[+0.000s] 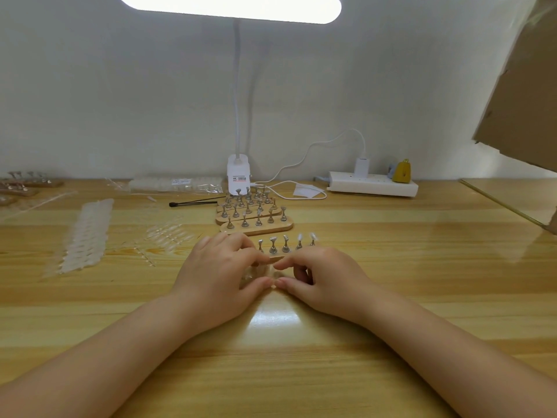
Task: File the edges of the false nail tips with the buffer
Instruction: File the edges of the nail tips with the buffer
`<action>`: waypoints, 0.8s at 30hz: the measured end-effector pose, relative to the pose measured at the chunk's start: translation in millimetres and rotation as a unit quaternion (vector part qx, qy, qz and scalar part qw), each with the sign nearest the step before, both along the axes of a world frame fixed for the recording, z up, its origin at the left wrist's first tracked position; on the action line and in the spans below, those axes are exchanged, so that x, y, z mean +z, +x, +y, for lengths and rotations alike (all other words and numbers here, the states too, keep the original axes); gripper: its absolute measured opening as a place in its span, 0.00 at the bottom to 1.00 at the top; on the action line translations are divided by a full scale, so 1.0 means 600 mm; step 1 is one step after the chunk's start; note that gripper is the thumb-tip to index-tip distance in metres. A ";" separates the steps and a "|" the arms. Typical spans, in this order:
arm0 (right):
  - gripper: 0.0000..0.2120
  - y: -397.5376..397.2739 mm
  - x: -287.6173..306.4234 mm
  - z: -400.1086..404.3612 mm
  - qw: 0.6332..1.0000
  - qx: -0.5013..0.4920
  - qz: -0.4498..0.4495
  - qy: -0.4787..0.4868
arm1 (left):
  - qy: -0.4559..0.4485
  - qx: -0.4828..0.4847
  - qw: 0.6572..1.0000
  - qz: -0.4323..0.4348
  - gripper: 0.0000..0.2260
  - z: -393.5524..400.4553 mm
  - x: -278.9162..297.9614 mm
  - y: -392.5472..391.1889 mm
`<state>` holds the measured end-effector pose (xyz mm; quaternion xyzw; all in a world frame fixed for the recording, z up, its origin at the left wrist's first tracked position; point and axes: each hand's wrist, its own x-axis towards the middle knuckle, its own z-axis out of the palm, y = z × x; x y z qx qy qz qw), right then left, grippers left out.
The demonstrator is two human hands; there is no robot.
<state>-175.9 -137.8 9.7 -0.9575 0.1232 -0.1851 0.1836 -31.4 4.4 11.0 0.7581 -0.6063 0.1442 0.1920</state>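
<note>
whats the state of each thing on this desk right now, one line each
left hand: fingers curled, pinching something small and clear, too small to tell
right hand: fingers curled, meeting the left fingertips
nearest nail stand: upright pegs, tips on some
desk lamp: lit
white charger: plugged into power strip
black tool: lying flat, untouched

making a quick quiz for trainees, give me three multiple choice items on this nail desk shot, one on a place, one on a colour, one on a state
1. Where is the power strip?
A. far right, by the wall
B. left of the lamp base
C. under the hands

2. What colour is the small bag charm?
A. red
B. yellow
C. blue

3. How is the lamp?
A. off
B. folded flat
C. lit

Key: 1 A, it lies along the wall, right of the lamp base; 2 B, plainly yellow; 3 C, its head glows bright.
</note>
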 end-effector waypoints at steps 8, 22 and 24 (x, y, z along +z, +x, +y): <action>0.10 -0.003 0.002 0.001 1.000 0.008 -0.012 0.011 | -0.007 -0.011 1.000 0.004 0.15 0.001 0.000 0.004; 0.09 -0.005 0.000 -0.001 1.000 0.011 -0.012 0.019 | -0.058 -0.030 0.994 0.084 0.09 -0.004 -0.002 0.010; 0.10 -0.005 0.000 0.001 1.000 0.009 -0.006 0.013 | -0.064 -0.037 0.994 0.079 0.07 -0.004 -0.002 0.007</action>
